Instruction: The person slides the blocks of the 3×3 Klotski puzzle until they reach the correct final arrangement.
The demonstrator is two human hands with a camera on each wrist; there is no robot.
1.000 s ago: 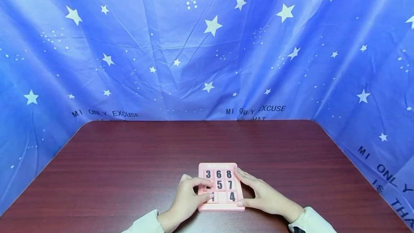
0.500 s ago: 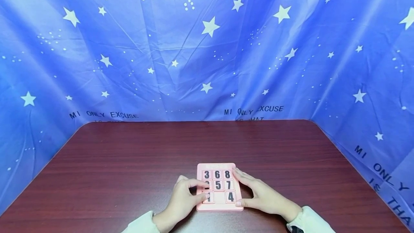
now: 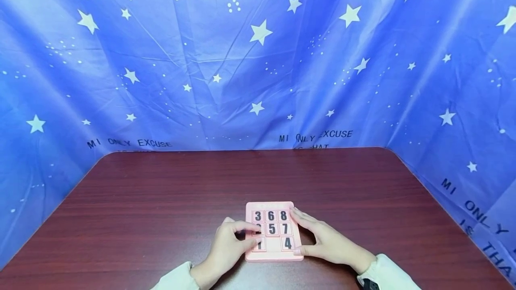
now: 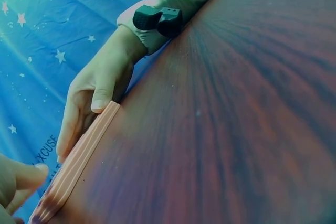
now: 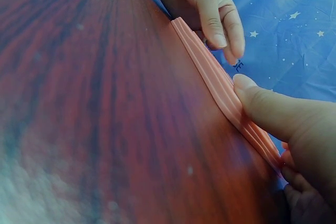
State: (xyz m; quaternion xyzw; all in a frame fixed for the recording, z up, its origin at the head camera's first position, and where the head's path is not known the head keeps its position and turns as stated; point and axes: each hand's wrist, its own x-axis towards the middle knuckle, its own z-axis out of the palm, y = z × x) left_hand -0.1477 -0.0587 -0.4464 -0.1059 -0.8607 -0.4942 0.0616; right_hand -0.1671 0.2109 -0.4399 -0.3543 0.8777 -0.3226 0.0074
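A pink number slide puzzle (image 3: 275,258) lies flat on the table, with black digits on square tiles. Its top row reads 3, 6, 8, and 5 and 7 show in the middle row. At the bottom, the 1 tile (image 3: 262,248) and the 4 tile (image 3: 287,243) have a gap between them. My left hand (image 3: 226,246) reaches over the left side, thumb on the 1 tile and index finger over the 2, partly covering both digits. My right hand (image 3: 332,241) holds the puzzle's right side, thumb at the lower corner, fingers farther up the edge. Both wrist views show the puzzle's ridged side.
The dark red wooden table (image 3: 161,191) reaches back to a blue curtain (image 3: 193,48) printed with stars and lettering. Pale sleeves cover both forearms, and a black device (image 4: 160,19) is strapped at the right wrist.
The 1 tile has slid left under my left thumb, widening the gap beside the 4. My left hand has shifted slightly left; my right hand keeps its hold. The head view has shifted a little.
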